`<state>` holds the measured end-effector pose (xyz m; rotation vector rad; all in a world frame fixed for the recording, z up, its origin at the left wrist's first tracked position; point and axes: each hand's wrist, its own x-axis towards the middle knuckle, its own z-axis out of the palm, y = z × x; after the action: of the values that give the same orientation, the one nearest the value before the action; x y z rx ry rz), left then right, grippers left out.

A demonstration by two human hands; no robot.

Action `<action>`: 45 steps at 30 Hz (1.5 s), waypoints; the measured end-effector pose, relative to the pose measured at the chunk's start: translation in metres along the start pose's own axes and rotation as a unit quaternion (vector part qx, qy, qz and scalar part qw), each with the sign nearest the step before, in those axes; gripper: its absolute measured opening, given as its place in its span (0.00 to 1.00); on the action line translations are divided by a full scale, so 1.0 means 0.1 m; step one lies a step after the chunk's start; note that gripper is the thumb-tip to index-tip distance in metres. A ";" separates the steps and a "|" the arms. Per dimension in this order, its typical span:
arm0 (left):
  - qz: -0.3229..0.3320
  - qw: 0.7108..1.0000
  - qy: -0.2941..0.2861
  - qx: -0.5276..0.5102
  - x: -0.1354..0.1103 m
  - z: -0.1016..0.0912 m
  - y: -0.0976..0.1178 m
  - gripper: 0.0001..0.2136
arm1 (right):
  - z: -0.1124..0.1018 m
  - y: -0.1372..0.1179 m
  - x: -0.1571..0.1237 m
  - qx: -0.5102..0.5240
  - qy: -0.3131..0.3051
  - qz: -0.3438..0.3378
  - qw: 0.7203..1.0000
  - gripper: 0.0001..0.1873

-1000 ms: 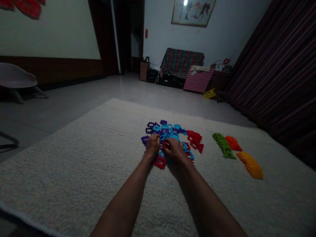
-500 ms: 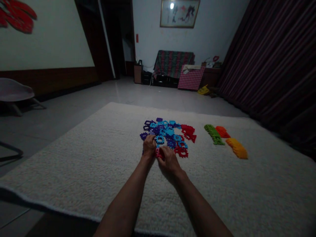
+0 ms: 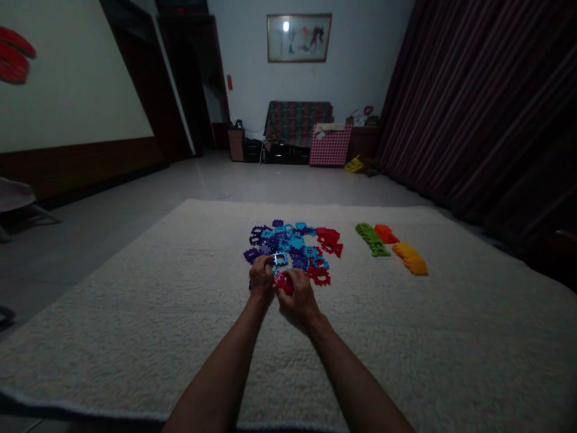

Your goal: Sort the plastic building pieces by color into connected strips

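A heap of blue, purple and red toothed plastic pieces (image 3: 293, 243) lies on the cream rug (image 3: 135, 325) in front of me. My left hand (image 3: 260, 278) and my right hand (image 3: 295, 296) meet at the heap's near edge, fingers curled. Together they pinch a red piece (image 3: 283, 280) between them. To the right lie separate piles: green pieces (image 3: 372, 239), orange pieces (image 3: 386, 233) and yellow pieces (image 3: 411, 259).
Grey floor tiles (image 3: 112, 210) surround the rug. A striped curtain (image 3: 487, 120) runs along the right. At the far wall stand a covered cabinet (image 3: 295, 123) and a checked box (image 3: 330, 145). A chair (image 3: 13, 198) sits at far left.
Both hands have drawn back from inside the heap to its near edge, and now hold a red piece between them. The camera view has tilted and shifted.
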<state>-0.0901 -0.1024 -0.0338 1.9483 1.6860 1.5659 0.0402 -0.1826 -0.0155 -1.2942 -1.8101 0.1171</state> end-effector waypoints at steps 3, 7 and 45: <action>0.017 1.000 -0.010 -0.004 0.01 0.04 0.03 0.17 | -0.01 0.03 -0.01 0.034 0.036 0.013 0.999 0.20; 0.042 0.998 -0.044 -0.030 0.05 0.19 0.21 0.17 | -0.10 0.19 0.01 0.040 0.087 0.056 0.994 0.21; 0.154 0.965 -0.211 0.026 -0.09 0.76 0.62 0.11 | -0.56 1.32 0.26 -0.111 0.028 0.136 0.984 0.14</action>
<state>0.0080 -0.0940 -0.0330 2.4473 1.3120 1.0738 0.1714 -0.1239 -0.0358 -1.6849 -1.6241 0.0267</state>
